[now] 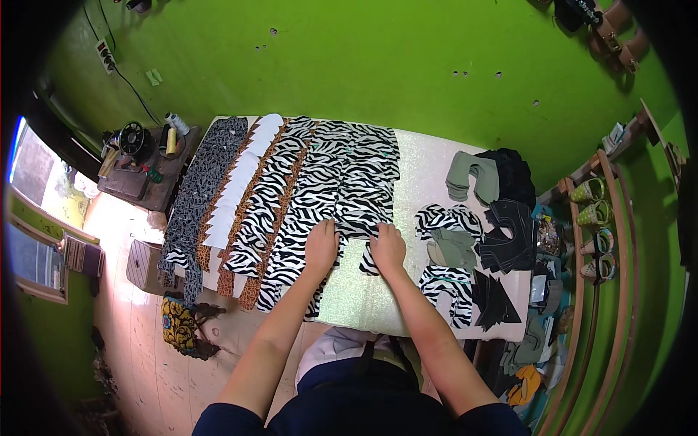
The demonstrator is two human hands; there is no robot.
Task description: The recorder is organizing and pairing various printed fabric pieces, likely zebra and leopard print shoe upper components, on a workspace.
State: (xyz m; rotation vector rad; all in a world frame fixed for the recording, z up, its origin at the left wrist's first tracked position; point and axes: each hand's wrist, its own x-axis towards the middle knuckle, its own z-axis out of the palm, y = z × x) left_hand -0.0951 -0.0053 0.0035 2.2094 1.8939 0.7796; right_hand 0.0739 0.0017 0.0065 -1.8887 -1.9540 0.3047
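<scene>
Between my hands lies a zebra-print cut piece [355, 229], black and white. My left hand [321, 245] grips its left end with curled fingers, and my right hand [387, 247] grips its right end. Beyond it, overlapping zebra-print pieces [369, 174] run in columns up the pale, glittery sheet on the table [356, 298]. To the left are rows of leopard-print pieces [240, 282], white scalloped pieces [234, 182] and dark grey patterned pieces [207, 189]. Part of the zebra piece's edges is hidden under my fingers.
Right of my hands sit more zebra pieces [445, 291], grey-green curved pieces [469, 178] and black pieces [507, 236]. A sewing machine [132, 139] with thread spools stands at far left. Shoes [598, 225] hang on a wooden rack [618, 291] at right. A green wall [378, 65] closes the back.
</scene>
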